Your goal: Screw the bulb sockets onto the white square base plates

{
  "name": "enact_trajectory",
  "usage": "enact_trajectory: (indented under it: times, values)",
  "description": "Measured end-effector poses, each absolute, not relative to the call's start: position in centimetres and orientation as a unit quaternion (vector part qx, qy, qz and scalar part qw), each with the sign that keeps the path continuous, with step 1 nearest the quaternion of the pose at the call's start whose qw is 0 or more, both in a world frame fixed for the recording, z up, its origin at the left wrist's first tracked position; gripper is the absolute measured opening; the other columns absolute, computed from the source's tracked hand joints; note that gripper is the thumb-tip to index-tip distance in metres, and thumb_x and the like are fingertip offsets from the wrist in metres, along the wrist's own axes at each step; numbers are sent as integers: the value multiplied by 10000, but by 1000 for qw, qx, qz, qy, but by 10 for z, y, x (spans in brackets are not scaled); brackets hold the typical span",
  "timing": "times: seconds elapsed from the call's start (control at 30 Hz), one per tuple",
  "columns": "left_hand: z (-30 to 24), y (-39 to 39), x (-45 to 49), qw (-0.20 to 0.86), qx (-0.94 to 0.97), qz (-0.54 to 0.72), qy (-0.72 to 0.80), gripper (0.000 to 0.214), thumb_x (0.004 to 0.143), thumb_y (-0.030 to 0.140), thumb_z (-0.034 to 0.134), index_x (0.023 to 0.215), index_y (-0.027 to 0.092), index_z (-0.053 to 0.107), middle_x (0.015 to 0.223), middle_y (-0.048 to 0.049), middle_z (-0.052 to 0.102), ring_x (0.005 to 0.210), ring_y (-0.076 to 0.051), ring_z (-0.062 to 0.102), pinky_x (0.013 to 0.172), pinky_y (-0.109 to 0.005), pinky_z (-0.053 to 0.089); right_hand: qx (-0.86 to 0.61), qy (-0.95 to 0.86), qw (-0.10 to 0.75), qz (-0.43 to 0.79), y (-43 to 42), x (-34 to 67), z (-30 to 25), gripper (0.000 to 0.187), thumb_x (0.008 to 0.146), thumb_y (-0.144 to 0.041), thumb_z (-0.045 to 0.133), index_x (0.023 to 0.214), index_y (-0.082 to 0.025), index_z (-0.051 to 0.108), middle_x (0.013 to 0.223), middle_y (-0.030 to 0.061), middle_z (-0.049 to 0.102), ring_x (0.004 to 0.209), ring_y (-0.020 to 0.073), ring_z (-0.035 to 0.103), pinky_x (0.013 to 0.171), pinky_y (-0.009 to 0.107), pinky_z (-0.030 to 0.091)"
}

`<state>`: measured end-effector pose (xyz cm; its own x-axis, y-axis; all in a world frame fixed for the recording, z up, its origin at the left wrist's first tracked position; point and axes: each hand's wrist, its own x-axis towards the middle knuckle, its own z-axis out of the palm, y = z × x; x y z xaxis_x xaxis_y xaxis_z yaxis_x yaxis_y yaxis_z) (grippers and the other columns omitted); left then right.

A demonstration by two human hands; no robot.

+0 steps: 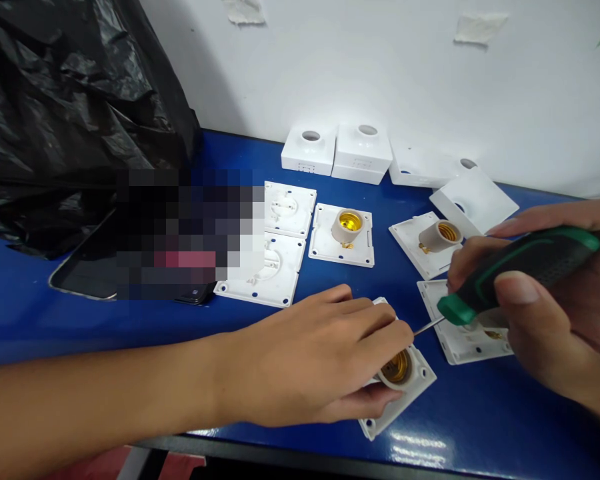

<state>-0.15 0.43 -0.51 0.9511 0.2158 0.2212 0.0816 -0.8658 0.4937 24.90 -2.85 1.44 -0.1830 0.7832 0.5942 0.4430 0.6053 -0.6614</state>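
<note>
One white square plastic base plate [403,401], topped by a beige cylindrical socket [407,375] with gold-coloured threading, is held near the front edge of the glossy blue desk [470,413]. By the left hand [320,353] the socket is gripped right now, fingers curled over its far side, thumb along its near side. Over on the right, a black-and-green screwdriver [545,263] is wrapped in the right hand [550,340], thumb laid on the handle, and its thin metal shaft [430,325] is aimed at the socket; the tip is hidden behind the left fingers, so contact cannot be told. Just beyond, near the desk's middle, a matching socketed plate [349,230] is seen, another [417,257] is set farther right, and a third plate [450,333] is partly covered by the right hand. Along the back edge, white box-shaped covers [307,155] with round openings are lined up. At the back left corner, a crumpled black plastic bag [70,100] is bunched.
</note>
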Motion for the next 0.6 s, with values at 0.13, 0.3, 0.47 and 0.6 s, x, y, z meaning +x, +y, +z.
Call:
enact_trajectory:
  times: [0.13,0.3,0.47,0.6]
  values:
    - [-6,6,-1,245,957,133,74,288,1054,368,609,1199,123,563,1057,-65,671,879,-211,641,853,-376,479,-407,-750,489,182,-29,247,15,392,881,-147,738,1225,-251,583,798,-7,643,641,191,659,528,365,519]
    - [-6,5,-1,240,958,136,75,297,1057,363,600,1216,115,560,1065,-67,666,900,-219,644,848,-377,474,-406,-742,494,201,-30,242,17,412,870,-103,729,1224,-250,577,802,-11,636,674,199,676,526,368,510]
    - [-6,5,-2,245,958,127,79,290,1059,364,599,1221,126,558,1077,-73,679,916,-223,649,871,-377,479,-414,-740,494,194,-29,245,15,433,856,-89,731,1225,-262,586,838,-18,636,662,184,670,542,374,529]
    - [-7,6,-1,244,956,144,76,293,1034,359,648,1183,122,563,1049,-54,670,888,-208,649,868,-378,490,-415,-752,478,185,-27,249,12,415,866,-133,749,1223,-278,593,843,-11,652,656,200,660,594,398,548]
